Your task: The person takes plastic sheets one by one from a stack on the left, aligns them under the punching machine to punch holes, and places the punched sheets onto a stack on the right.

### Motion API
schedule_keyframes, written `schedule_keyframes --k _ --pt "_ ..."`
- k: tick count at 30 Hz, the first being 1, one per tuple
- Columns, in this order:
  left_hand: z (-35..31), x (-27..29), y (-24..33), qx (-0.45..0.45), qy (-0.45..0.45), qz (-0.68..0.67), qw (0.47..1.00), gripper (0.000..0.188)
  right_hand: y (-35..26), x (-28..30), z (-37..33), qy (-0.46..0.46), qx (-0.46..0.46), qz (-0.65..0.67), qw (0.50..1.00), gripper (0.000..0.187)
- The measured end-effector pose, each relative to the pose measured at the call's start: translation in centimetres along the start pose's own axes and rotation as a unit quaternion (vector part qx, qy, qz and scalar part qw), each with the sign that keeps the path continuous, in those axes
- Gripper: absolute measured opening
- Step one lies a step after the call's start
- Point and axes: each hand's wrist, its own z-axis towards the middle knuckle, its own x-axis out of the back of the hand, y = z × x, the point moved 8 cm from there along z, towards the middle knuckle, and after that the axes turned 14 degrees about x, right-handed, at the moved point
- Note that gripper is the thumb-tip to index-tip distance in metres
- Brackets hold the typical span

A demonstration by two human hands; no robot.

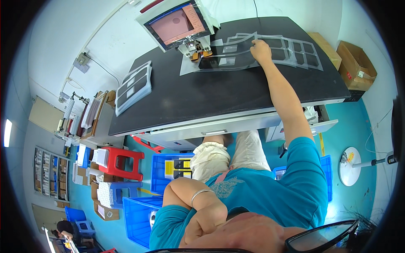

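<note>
My right hand (261, 51) reaches across the black table, its fingers closed in a pinch on the edge of a clear plastic sheet with dark panels (232, 61). The sheet lies partly under the head of a machine with a tilted screen (177, 24), beside its orange-coloured parts (201, 55). More framed plastic sheets (301, 52) lie overlapping to the right of that hand. My left hand (206, 221), with a bracelet on its wrist, is bent up close to my upper body. Its fingers are curled, and nothing shows in them.
A stack of similar sheets (134, 87) lies at the table's left end. Cardboard boxes (356, 65) stand past its right end. A drawer (325, 126) is pulled out at the right. Blue bins (137, 221), a red stool (126, 164) and a distant person (65, 227) are at the left.
</note>
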Motion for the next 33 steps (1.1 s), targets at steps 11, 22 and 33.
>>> schedule_keyframes --k 11,22,33 --pt "1.5 0.2 -2.4 0.059 -0.004 0.011 0.998 0.021 -0.4 0.7 -0.8 0.087 -0.013 -0.017 0.996 0.034" --pt "2.1 1.0 -1.4 0.075 -0.013 -0.003 0.997 0.025 -1.2 0.4 -1.0 0.063 -0.05 -0.009 0.997 0.035" --pt "4.1 4.0 -4.2 0.114 -0.189 0.237 0.946 0.028 -1.1 0.5 -1.2 0.05 -0.042 -0.019 0.998 0.035"
